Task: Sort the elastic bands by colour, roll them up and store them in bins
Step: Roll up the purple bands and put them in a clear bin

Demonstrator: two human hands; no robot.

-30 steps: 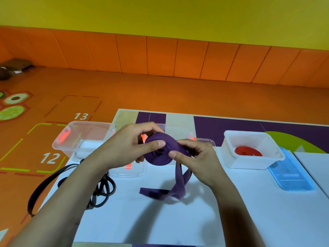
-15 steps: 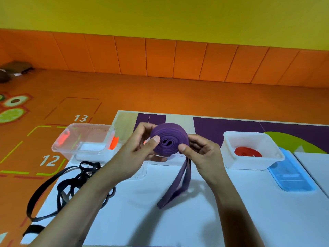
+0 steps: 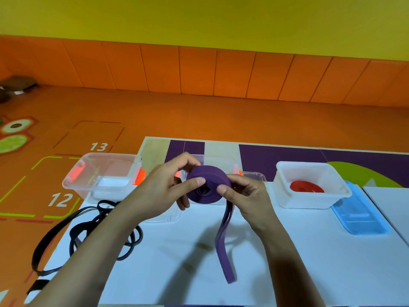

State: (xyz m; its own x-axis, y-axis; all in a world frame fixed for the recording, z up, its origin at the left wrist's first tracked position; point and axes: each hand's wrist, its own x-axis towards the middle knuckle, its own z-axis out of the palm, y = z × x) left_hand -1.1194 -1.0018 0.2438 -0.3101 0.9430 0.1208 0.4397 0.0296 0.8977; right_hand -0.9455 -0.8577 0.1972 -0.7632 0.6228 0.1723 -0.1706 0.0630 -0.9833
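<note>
Left grip (image 3: 163,187): thumb pressed on the near face of the purple band (image 3: 207,187), fingers curled round its back. Right grip (image 3: 247,196): thumb on the roll's right edge, fingers curled behind it. Both clamped on the same roll, held up off the white surface (image 3: 309,262), flat face toward the camera.

Band mostly wound into a tight coil. Loose tail (image 3: 223,247) drops from the roll's lower right, just beside the right grip, and hangs down toward the surface; cannot tell whether its end touches.

Around the roll:
- Directly behind it, a clear bin (image 3: 221,160), largely hidden by roll and both grips.
- Left of it, a second clear bin (image 3: 88,158) with orange clips.
- Lower left, black bands (image 3: 88,229) in a loose tangle, partly covered by the left forearm, one loop hanging over the surface edge.
- Below the left grip, a clear lid (image 3: 163,217) lying flat.
- Right of the roll, well apart, a white bin (image 3: 309,166) holding a coiled red band (image 3: 306,187).
- Beyond the white bin, touching its right side, a blue lid (image 3: 358,218)
</note>
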